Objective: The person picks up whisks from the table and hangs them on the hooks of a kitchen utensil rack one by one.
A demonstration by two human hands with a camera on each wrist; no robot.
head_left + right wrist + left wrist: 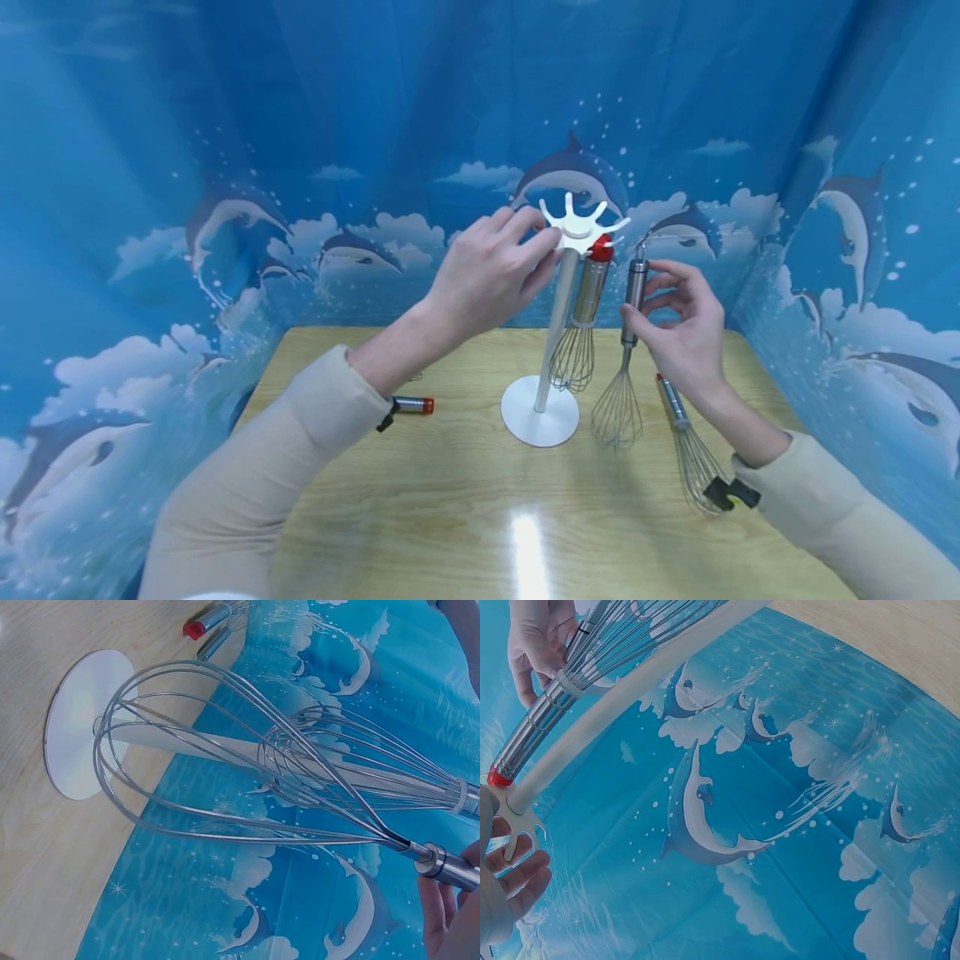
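Note:
A white stand (pixel 553 333) with a round base and a crown of curved hooks (pixel 577 225) rises from the table. My left hand (pixel 495 262) grips the crown at its left side, fingers curled over the hooks. From the crown hangs a red-tipped whisk (pixel 591 292), also seen as a whisk (pixel 536 724) beside the pole in the left wrist view. Just right of it, my right hand (pixel 686 321) pinches the metal handle of another whisk (pixel 635 304), wires down, its wire loop at the top near the hooks. In the right wrist view this whisk (pixel 247 836) crosses before the pole.
On the table's right lies a red-tipped whisk (pixel 686 442), partly behind the right wrist's black strap piece. A red-ended handle (pixel 415 405) lies at the left by the left sleeve; the right wrist view shows two handles (pixel 214 622) there. A dolphin-print curtain (pixel 420 125) surrounds the table.

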